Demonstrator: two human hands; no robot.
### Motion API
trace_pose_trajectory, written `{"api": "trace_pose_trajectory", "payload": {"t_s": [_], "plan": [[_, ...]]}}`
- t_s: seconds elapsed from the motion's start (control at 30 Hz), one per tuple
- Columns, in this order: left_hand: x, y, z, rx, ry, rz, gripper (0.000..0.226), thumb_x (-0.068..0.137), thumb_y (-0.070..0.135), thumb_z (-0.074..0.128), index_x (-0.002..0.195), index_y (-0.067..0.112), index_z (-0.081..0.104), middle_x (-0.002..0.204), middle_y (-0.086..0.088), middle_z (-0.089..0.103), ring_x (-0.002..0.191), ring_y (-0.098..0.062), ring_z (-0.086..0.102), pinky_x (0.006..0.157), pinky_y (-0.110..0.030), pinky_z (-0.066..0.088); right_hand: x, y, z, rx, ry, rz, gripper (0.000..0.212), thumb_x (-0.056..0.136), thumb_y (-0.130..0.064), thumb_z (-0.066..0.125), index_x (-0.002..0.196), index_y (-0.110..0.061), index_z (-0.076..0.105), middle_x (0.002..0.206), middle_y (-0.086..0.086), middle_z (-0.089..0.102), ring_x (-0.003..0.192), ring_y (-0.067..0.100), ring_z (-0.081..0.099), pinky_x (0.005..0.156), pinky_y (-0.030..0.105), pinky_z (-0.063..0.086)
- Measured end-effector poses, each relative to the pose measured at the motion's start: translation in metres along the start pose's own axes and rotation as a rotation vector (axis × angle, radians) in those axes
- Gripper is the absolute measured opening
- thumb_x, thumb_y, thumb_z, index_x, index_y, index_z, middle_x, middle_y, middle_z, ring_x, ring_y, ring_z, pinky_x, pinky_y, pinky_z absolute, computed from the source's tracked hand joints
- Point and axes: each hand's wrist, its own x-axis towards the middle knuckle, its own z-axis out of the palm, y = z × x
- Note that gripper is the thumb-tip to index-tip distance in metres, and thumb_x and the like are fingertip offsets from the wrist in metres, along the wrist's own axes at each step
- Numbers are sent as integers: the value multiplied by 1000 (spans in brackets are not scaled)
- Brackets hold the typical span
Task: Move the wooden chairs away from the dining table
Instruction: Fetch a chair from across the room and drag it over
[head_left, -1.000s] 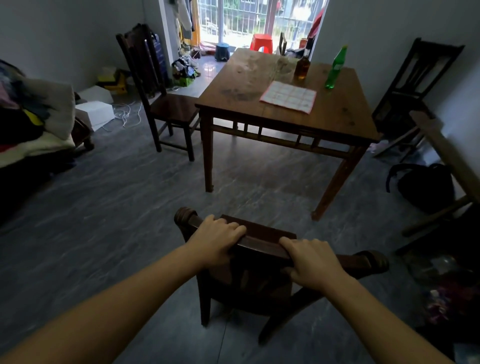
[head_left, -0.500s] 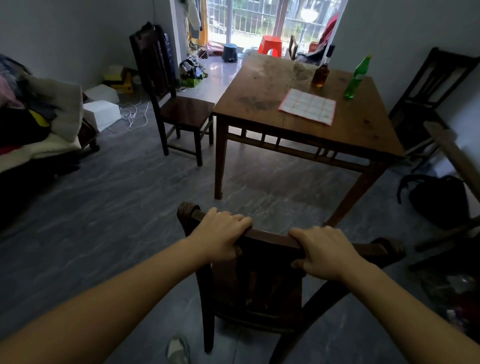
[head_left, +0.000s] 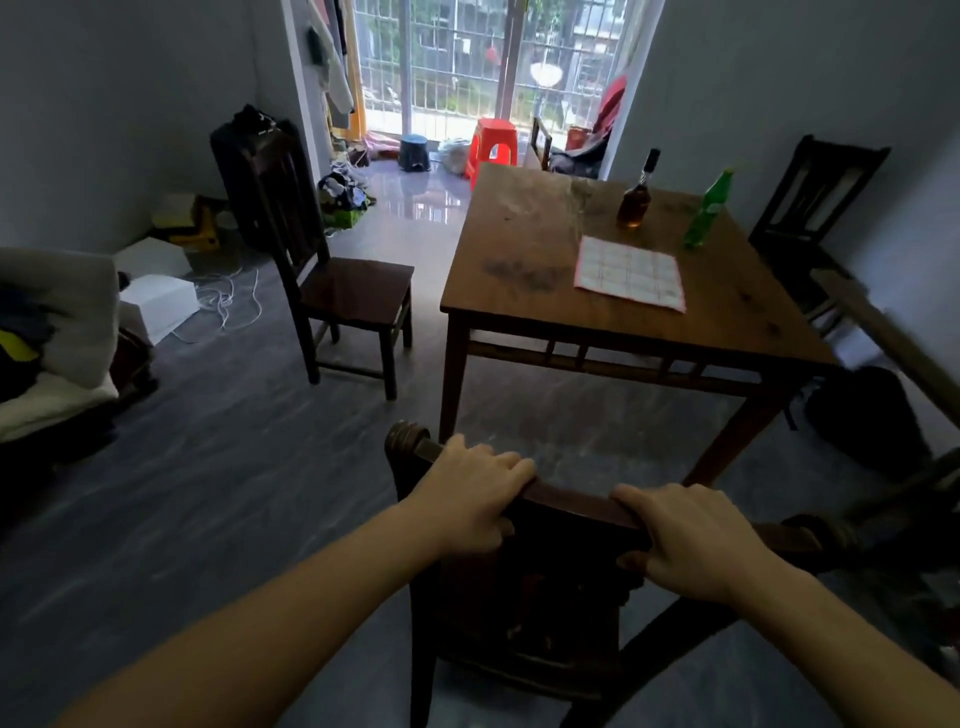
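Note:
A dark wooden chair (head_left: 524, 603) stands right in front of me, a short way from the near edge of the brown dining table (head_left: 524, 270). My left hand (head_left: 470, 493) and my right hand (head_left: 685, 540) both grip its top rail. A second wooden chair (head_left: 343, 291) stands at the table's left side, apart from it. A third dark chair (head_left: 810, 218) sits against the right wall beyond the table.
On the table stand a brown bottle (head_left: 636, 200), a green bottle (head_left: 706, 210) and a checked cloth (head_left: 628, 273). White boxes (head_left: 156, 306) and cables lie on the left, bedding (head_left: 57, 332) far left. A black bag (head_left: 867, 415) and wooden planks (head_left: 898, 343) crowd the right.
The held chair has come nearer to me and sits lower in view. The camera has tilted up, showing more of the table and balcony door. Both hands keep their grip.

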Motion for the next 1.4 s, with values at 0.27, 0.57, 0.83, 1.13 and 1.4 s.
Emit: {"api": "trace_pose_trajectory", "payload": {"t_s": [0.27,0.57,0.83,1.13,1.4], "plan": [[50,-122,6,-4,-11,144,54,74,42,69,117,21,45,110,-1,62,92,-27,59,67,-36,24,100,-19,-17,113,18,140,37,72,-53,61,98,-36,40,93,-8,64,85,22,63,65,35,48],[92,-241,8,-57,-1,340,56,75,39,70,121,18,45,108,-3,62,86,-28,58,68,-37,28,189,-57,-49,225,-36,315,39,75,-54,61,105,-37,44,97,-14,63,87,15,61,62,33,41],[101,-351,19,-114,42,585,59,75,39,72,123,17,46,110,-3,63,89,-28,59,69,-37,24,257,-140,-73,270,-27,559,37,73,-47,60,105,-39,45,91,-19,62,80,11,61,55,30,33],[79,-449,14,-93,40,954,54,79,39,68,124,18,49,108,-1,63,90,-25,59,73,-37,33,311,-289,-86,379,3,880,31,77,-45,61,103,-37,47,91,-15,64,74,14,61,53,31,41],[29,-510,20,-139,82,1129,51,71,37,77,114,16,59,95,-1,67,80,-24,63,67,-38,40,344,-401,-80,342,144,1046,36,72,-49,68,101,-37,51,89,-16,67,71,15,63,50,28,33]]}}
